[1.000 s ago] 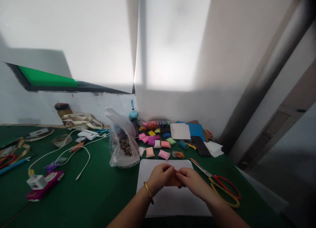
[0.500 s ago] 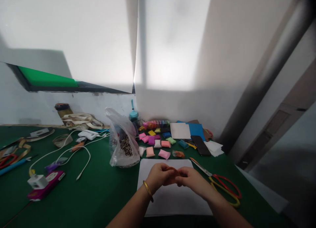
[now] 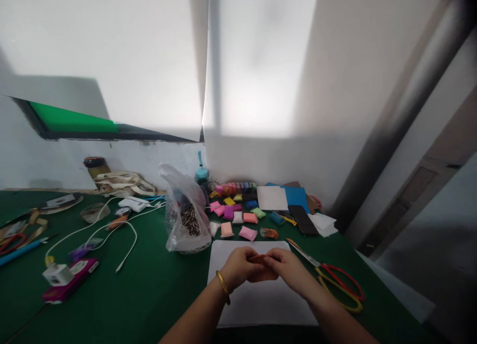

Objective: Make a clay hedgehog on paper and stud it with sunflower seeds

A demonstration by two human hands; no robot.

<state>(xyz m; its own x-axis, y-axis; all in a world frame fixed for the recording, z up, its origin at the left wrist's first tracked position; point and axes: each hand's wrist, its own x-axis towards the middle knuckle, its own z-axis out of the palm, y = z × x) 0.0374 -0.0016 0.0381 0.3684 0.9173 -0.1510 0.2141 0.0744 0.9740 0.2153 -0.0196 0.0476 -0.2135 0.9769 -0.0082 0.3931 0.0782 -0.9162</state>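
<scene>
My left hand (image 3: 240, 267) and my right hand (image 3: 288, 268) meet above a white sheet of paper (image 3: 261, 299) on the green table. Both pinch a small orange piece (image 3: 259, 258) between their fingertips, fingers curled closed. A gold bangle (image 3: 222, 286) circles my left wrist. Scissors with red and yellow handles (image 3: 331, 279) lie just right of my right hand.
Several small coloured packets (image 3: 238, 215) lie behind the paper. A clear plastic bag (image 3: 186, 215) stands to the left. White cables (image 3: 100, 230), a pink box (image 3: 69, 282), blue and white sheets (image 3: 283, 197), a black phone (image 3: 302, 220) and a jar (image 3: 95, 166) are spread about.
My hands have stayed over the paper, working the orange piece. The fingertips drew slightly apart, then closed together again on it.
</scene>
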